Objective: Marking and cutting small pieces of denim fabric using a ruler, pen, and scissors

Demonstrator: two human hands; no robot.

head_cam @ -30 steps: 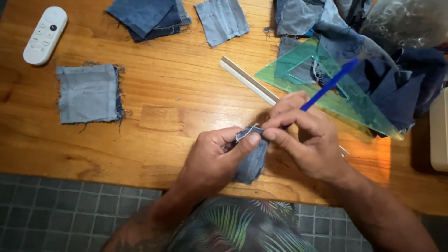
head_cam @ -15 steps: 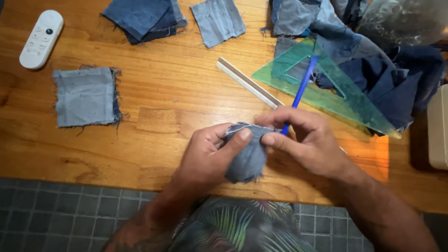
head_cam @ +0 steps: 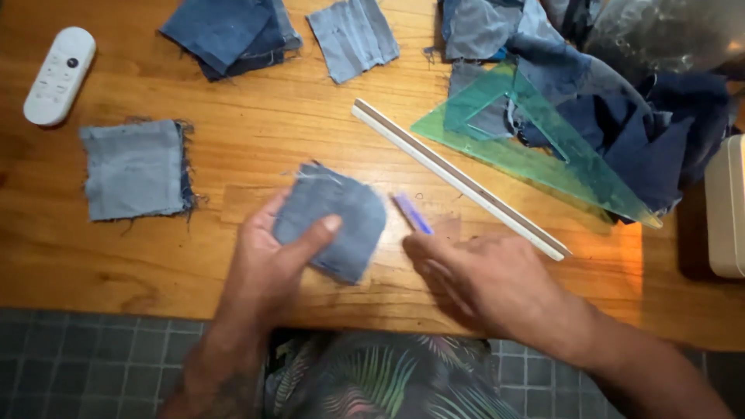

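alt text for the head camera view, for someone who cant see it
A left hand holds a denim patch above a wooden table while the right hand holds a blue pen. A white ruler lies nearby.

Open desk (head_cam: 233, 147) between the lone denim square (head_cam: 133, 169) at left and the denim patch (head_cam: 334, 219) under the left hand (head_cam: 268, 268). Blocked on the right by a white ruler (head_cam: 458, 177) lying diagonally, a green set square (head_cam: 535, 147) and piled denim scraps (head_cam: 621, 101). Far edge crowded with a folded denim stack (head_cam: 225, 31), a pale patch (head_cam: 353, 37) and a white remote (head_cam: 59, 75). Clear strip along the near edge.
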